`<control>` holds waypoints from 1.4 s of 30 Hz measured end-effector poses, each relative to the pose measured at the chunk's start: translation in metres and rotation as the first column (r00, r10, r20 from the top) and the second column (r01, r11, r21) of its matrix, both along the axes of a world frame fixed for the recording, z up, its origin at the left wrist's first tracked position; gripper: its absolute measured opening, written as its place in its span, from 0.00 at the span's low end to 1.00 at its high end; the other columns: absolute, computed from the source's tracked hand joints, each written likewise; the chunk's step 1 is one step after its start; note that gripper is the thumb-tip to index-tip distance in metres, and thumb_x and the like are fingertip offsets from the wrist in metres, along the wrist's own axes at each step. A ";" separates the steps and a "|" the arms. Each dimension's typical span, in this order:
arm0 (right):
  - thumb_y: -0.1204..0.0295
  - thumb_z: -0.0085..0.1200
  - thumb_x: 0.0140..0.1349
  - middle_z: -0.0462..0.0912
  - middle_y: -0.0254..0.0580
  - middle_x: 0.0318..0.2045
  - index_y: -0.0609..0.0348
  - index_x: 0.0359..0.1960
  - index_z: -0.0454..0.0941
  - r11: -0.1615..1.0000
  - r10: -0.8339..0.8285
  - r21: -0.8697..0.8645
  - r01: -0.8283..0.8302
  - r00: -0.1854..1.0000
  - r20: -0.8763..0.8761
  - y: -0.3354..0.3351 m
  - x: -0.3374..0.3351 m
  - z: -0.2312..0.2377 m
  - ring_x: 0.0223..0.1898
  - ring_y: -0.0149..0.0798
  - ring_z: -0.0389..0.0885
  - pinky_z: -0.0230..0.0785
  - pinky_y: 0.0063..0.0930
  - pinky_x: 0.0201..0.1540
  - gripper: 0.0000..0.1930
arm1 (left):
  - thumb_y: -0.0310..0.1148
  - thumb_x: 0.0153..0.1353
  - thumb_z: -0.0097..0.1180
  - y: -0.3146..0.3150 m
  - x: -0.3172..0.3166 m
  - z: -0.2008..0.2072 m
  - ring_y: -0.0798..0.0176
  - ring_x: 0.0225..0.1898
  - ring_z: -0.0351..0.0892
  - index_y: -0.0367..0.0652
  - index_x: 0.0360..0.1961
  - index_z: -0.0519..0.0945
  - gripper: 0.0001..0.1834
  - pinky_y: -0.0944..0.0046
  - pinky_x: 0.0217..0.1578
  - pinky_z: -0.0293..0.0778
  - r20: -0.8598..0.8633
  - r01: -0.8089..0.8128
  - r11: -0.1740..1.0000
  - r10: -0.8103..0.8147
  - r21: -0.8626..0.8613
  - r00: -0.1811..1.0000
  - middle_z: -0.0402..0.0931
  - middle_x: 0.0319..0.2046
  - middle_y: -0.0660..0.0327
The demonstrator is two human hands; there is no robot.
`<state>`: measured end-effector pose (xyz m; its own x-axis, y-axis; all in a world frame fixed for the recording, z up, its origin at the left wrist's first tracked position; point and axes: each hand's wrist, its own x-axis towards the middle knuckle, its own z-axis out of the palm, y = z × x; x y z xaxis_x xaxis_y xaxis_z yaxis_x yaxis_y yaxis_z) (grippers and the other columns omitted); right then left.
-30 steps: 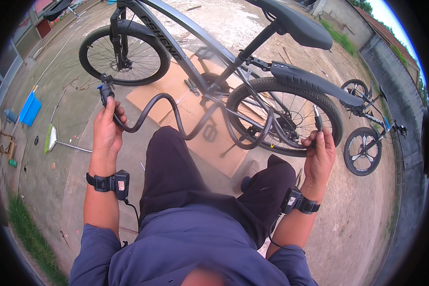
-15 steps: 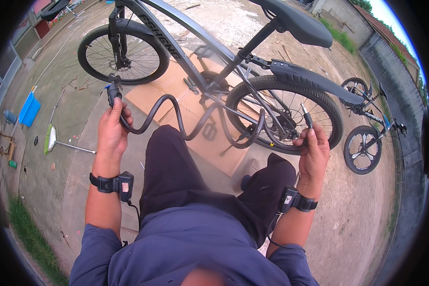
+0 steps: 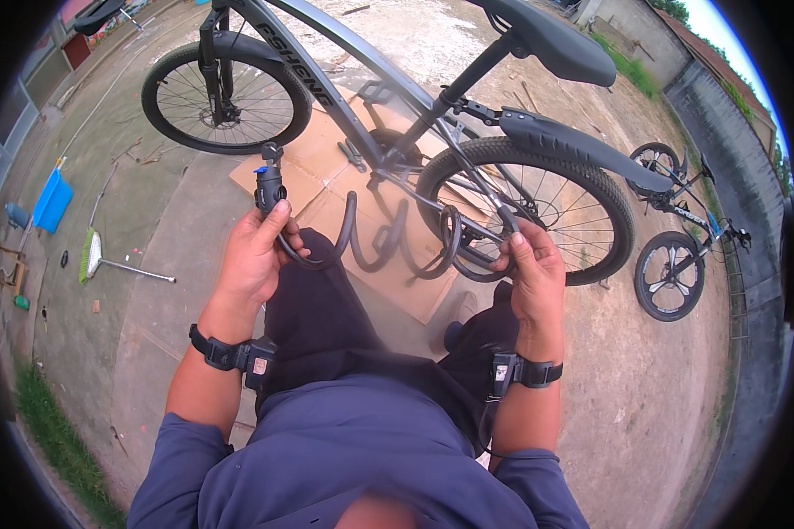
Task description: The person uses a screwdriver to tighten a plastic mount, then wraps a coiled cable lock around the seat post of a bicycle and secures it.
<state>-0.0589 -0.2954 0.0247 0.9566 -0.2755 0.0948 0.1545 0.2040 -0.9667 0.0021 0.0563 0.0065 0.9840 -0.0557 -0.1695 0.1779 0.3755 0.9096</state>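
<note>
A black coiled cable bike lock [image 3: 381, 257] hangs in loops between my two hands, above my knees. My left hand [image 3: 260, 249] is closed round its thick lock head [image 3: 270, 187], which points up and has a blue detail and a piece, seemingly a key, sticking out of its top. My right hand [image 3: 535, 269] pinches the other end of the cable, with the metal-tipped plug end [image 3: 508, 216] pointing up, in front of the rear wheel. Just beyond my hands stands a grey bicycle [image 3: 362, 132], its front wheel to the left.
Flattened cardboard [image 3: 318, 189] lies under the bicycle, with pliers [image 3: 353, 155] on it. A second bicycle [image 3: 679, 234] is at the right, near a wall [image 3: 723, 132]. At the left are a broom [image 3: 93, 256] and a blue dustpan [image 3: 54, 201].
My hands have come closer together, left hand moving right and right hand moving left. The cable between them has slackened into tighter loops. Both ends are still held.
</note>
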 end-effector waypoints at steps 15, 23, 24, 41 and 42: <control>0.75 0.58 0.64 0.82 0.41 0.45 0.61 0.59 0.72 0.964 0.255 -0.030 -0.263 0.954 -0.160 0.057 -0.002 -0.017 0.44 0.30 0.81 0.76 0.26 0.43 0.21 | 0.37 0.68 0.59 -0.046 -0.023 -0.021 0.65 0.35 0.80 0.42 0.43 0.73 0.12 0.60 0.38 0.80 -0.042 0.275 0.961 -0.275 -0.017 0.960 0.77 0.34 0.61; 0.83 0.62 0.59 0.80 0.46 0.50 0.59 0.64 0.67 0.930 0.332 -0.104 -0.352 0.928 -0.169 0.078 -0.010 -0.031 0.51 0.35 0.80 0.78 0.29 0.47 0.30 | 0.38 0.69 0.58 -0.062 -0.030 -0.025 0.65 0.35 0.80 0.42 0.46 0.70 0.14 0.62 0.38 0.80 -0.068 0.276 0.961 -0.277 -0.026 0.959 0.77 0.35 0.61; 0.83 0.63 0.58 0.80 0.45 0.50 0.60 0.64 0.67 0.935 0.325 -0.086 -0.344 0.928 -0.183 0.080 -0.010 -0.034 0.50 0.34 0.80 0.78 0.29 0.47 0.31 | 0.38 0.69 0.58 -0.064 -0.032 -0.027 0.65 0.35 0.80 0.42 0.46 0.70 0.14 0.62 0.38 0.80 -0.070 0.283 0.959 -0.284 -0.031 0.956 0.77 0.36 0.61; 0.84 0.54 0.55 0.77 0.45 0.54 0.65 0.61 0.69 0.923 0.209 -0.291 -0.251 0.963 -0.168 0.087 -0.009 -0.051 0.58 0.37 0.76 0.67 0.30 0.61 0.28 | 0.34 0.65 0.62 -0.086 -0.041 -0.027 0.68 0.39 0.79 0.33 0.47 0.73 0.17 0.65 0.43 0.76 0.174 0.240 0.811 -0.383 0.533 0.907 0.77 0.38 0.60; 0.84 0.52 0.55 0.78 0.44 0.53 0.65 0.61 0.69 0.927 0.192 -0.286 -0.243 0.962 -0.194 0.087 -0.010 -0.046 0.59 0.37 0.75 0.66 0.30 0.63 0.28 | 0.34 0.64 0.63 -0.084 -0.041 -0.025 0.68 0.39 0.78 0.33 0.46 0.74 0.17 0.65 0.43 0.76 0.204 0.200 0.764 -0.398 0.614 0.895 0.77 0.37 0.60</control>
<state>-0.0688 -0.2083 -0.0210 0.9990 -0.0408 -0.0183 -0.0220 -0.0931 -0.9954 -0.0388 -0.0278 -0.0182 0.9369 -0.3477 0.0368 -0.1291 -0.2463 0.9606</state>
